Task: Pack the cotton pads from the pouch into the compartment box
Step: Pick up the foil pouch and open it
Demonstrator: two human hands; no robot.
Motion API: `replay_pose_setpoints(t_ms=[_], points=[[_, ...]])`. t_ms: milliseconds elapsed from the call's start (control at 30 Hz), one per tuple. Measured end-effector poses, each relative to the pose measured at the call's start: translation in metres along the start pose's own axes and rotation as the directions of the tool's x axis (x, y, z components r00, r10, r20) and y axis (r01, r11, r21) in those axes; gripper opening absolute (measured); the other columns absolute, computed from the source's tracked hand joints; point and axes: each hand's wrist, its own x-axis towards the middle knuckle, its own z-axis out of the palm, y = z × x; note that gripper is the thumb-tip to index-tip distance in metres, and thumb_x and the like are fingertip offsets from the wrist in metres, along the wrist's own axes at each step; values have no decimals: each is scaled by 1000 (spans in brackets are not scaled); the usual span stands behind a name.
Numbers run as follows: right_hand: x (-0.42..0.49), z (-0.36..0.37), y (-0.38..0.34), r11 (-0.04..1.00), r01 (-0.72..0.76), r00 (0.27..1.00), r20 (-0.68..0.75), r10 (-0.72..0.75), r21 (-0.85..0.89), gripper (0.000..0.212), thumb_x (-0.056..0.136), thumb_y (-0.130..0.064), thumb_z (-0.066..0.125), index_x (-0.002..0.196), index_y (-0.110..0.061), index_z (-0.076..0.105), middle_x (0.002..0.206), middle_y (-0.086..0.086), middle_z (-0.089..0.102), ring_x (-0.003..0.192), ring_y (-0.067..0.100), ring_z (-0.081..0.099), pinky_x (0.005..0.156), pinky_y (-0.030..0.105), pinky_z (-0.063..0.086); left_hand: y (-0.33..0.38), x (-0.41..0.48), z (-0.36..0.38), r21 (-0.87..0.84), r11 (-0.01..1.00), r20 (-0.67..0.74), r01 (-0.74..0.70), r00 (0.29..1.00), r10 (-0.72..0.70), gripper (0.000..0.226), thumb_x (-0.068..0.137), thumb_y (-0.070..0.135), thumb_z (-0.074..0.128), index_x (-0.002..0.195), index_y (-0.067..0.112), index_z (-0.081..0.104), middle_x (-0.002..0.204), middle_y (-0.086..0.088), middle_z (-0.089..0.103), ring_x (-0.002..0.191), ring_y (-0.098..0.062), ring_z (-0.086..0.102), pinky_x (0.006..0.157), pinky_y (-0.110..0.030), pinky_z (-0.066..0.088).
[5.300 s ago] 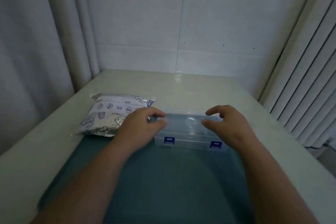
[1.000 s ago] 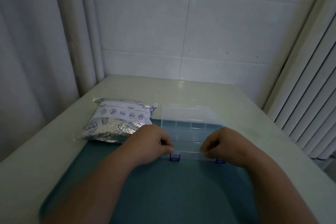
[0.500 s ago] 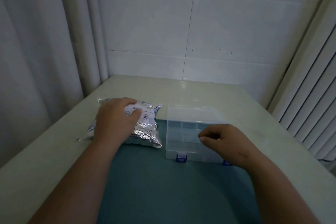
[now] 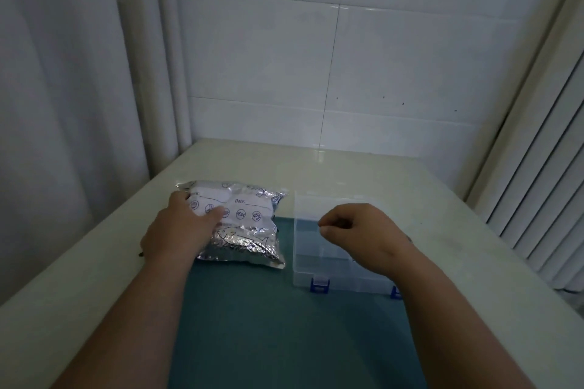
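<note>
A silver foil pouch (image 4: 245, 226) with blue printed icons lies on the table, partly on the teal mat (image 4: 268, 331). My left hand (image 4: 178, 229) grips its left side, thumb across the top. The clear compartment box (image 4: 311, 259) with blue latches (image 4: 319, 285) sits right of the pouch, its lid swung back flat behind it. My right hand (image 4: 358, 230) hovers over the box with fingers curled and thumb against the index finger, holding nothing. No cotton pads show outside the pouch.
The cream table (image 4: 347, 174) stands in a corner: a white curtain (image 4: 79, 104) on the left, a tiled wall behind, vertical blinds (image 4: 537, 183) on the right. Its right edge runs close to the box.
The box lid was opened and laid back. My left hand left the box front and moved onto the pouch, now gripping its left side. My right hand lifted from the latch and hovers over the box.
</note>
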Motion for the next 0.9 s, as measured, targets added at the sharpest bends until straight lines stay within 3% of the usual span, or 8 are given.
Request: replay_pose_setpoints(t_ms=[133, 233, 333, 467, 567, 633, 800, 900], points=[[-3, 14, 7, 992, -3, 993, -116, 18, 125, 16, 92, -30, 61, 106, -30, 69, 94, -19, 65, 85, -5, 59, 74, 13, 48, 8, -5, -7, -222, 970, -196, -94, 979, 50, 67, 71, 45, 80, 128, 31, 48, 123, -3, 63, 106, -32, 61, 87, -40, 47], [-5, 14, 9, 979, 4, 984, -176, 33, 205, 18, 91, -29, 63, 108, -29, 69, 96, -17, 66, 88, -5, 60, 73, 10, 45, 16, -11, -11, -343, 912, -322, -224, 940, 110, 64, 72, 40, 80, 127, 32, 49, 114, 3, 65, 95, -26, 63, 82, -39, 51], [-6, 9, 10, 953, 33, 967, -249, 45, 301, 18, 90, -28, 64, 107, -28, 69, 96, -13, 69, 87, 1, 64, 77, 17, 51, 23, -17, -12, -416, 859, -351, -300, 924, 152, 63, 73, 36, 81, 128, 31, 51, 107, 10, 61, 87, -16, 60, 74, -31, 45], [-6, 1, 9, 827, 84, 936, -330, 126, 555, 14, 91, -22, 64, 104, -22, 69, 91, -1, 73, 82, 11, 70, 82, 30, 58, 34, -27, -17, -478, 808, -339, -344, 921, 192, 62, 75, 30, 82, 128, 33, 52, 94, 20, 60, 63, 7, 60, 59, -19, 41], [-5, -3, 9, 737, 108, 923, -342, 174, 668, 18, 93, -23, 61, 107, -16, 69, 95, 2, 74, 85, 15, 71, 80, 28, 58, 39, -33, -17, -500, 755, -349, -425, 896, 273, 64, 72, 27, 84, 127, 35, 52, 105, 14, 62, 80, -5, 64, 73, -29, 52], [-6, -6, 7, 683, 122, 925, -332, 185, 720, 18, 92, -23, 61, 107, -17, 69, 96, 2, 73, 86, 15, 71, 74, 22, 57, 42, -37, -13, -502, 721, -352, -478, 874, 335, 66, 71, 24, 85, 127, 34, 52, 108, 17, 58, 95, -10, 60, 83, -29, 49], [-7, -9, 5, 597, 178, 898, -378, 227, 782, 15, 90, -19, 65, 104, -19, 70, 92, 2, 74, 81, 15, 71, 71, 21, 55, 44, -45, 3, -538, 640, -341, -549, 836, 430, 69, 68, 26, 86, 120, 49, 48, 108, 32, 56, 97, 2, 62, 79, -27, 54], [-5, -12, 7, 507, 195, 879, -378, 289, 839, 20, 89, -14, 66, 109, -15, 67, 83, 4, 72, 75, 16, 68, 69, 23, 55, 45, -47, 8, -545, 605, -336, -580, 813, 476, 69, 66, 31, 86, 121, 48, 47, 111, 31, 57, 100, 7, 61, 77, -13, 49]])
